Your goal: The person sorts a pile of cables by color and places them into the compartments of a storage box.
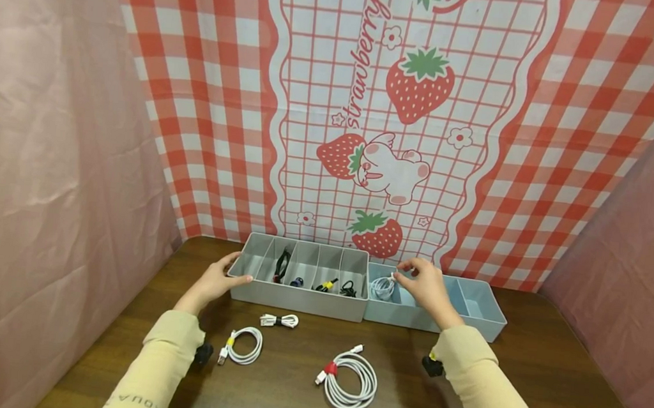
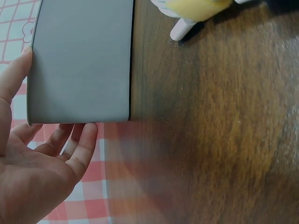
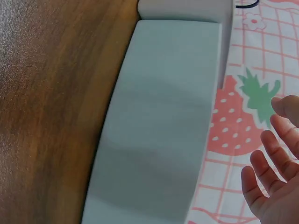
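My left hand (image 1: 213, 285) grips the left end of a long grey divided box (image 1: 296, 299). Its thumb lies on the front rim, and in the left wrist view the fingers (image 2: 86, 144) bend against the end wall. Over a light blue divided box (image 1: 393, 314) hovers my right hand (image 1: 428, 290), thumb and forefinger close together. A coiled white cable (image 1: 381, 288) sits in that box's leftmost compartment, one end up by the fingertips. The right wrist view shows nothing between those fingers (image 3: 252, 184); the blue front wall hides the cable there.
On the wooden table (image 1: 265, 398) lie a white cable with a yellow tie (image 1: 247, 345), a short white cable with a black tie (image 1: 280, 321) and a larger white coil with a red tie (image 1: 350, 382). Dark cables (image 1: 282, 266) occupy several grey compartments. A strawberry-print cloth (image 1: 450, 175) hangs behind.
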The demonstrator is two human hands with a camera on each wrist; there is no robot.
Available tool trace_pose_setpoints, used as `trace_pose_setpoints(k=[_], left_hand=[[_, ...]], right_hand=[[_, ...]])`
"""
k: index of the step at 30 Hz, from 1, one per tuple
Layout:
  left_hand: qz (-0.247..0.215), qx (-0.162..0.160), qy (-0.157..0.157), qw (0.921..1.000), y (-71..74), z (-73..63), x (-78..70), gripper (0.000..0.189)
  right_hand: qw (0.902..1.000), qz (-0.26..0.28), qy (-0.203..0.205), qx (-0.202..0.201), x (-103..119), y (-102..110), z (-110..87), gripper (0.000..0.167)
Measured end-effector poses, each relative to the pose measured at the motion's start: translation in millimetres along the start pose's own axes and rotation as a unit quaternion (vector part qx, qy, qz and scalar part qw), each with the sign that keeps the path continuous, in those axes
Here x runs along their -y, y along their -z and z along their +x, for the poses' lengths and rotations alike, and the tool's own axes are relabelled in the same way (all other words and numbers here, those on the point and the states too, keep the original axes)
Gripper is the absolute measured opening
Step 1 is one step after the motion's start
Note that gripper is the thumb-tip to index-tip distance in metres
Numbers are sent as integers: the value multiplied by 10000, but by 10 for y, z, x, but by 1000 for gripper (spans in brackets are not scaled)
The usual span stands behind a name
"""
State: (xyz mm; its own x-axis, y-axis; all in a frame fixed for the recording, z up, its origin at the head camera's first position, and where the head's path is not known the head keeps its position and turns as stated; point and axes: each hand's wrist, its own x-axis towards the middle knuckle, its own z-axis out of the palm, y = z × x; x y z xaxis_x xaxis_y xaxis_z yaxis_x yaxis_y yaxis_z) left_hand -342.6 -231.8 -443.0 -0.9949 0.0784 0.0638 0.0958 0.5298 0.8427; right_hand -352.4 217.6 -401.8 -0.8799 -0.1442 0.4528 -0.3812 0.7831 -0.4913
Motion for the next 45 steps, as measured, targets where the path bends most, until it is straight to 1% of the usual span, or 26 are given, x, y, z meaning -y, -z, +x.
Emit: trace_pose_setpoints(k=[5,11,16,19,25,29,34,39,45], left_hand=[[-16,11,1,10000,4,-4,-18,76],[-61,8,-49,10000,-9,15,3,75],[-203,6,-88,9998,-31,28,18,75],[-204,-9,-108,9997,-33,27,20,75],[-274,-23,-13,9996,-24,16,10,75],[-208,-9,-30,9998,-23,21,7,74],[-249,14,-31,9997,-21,22,12,74],[-244,12,12,9997,-19,16,17,74],[-272,8,21,9996,-21,9,15,73]], right_hand=[[10000,0,34,51,76,87,-31,22],[9999,-18,111,70,160,173,-90,24],[9994,-20,341,-35,242,216,-148,20],[9988,-33,489,-64,290,227,-177,20],[9974,48,710,-144,370,232,-240,20],[9956,139,895,-223,417,227,-300,19],[9926,184,1143,-355,474,211,-380,23],[9914,230,1244,-330,529,188,-470,27],[9879,257,1443,-498,547,140,-571,32]])
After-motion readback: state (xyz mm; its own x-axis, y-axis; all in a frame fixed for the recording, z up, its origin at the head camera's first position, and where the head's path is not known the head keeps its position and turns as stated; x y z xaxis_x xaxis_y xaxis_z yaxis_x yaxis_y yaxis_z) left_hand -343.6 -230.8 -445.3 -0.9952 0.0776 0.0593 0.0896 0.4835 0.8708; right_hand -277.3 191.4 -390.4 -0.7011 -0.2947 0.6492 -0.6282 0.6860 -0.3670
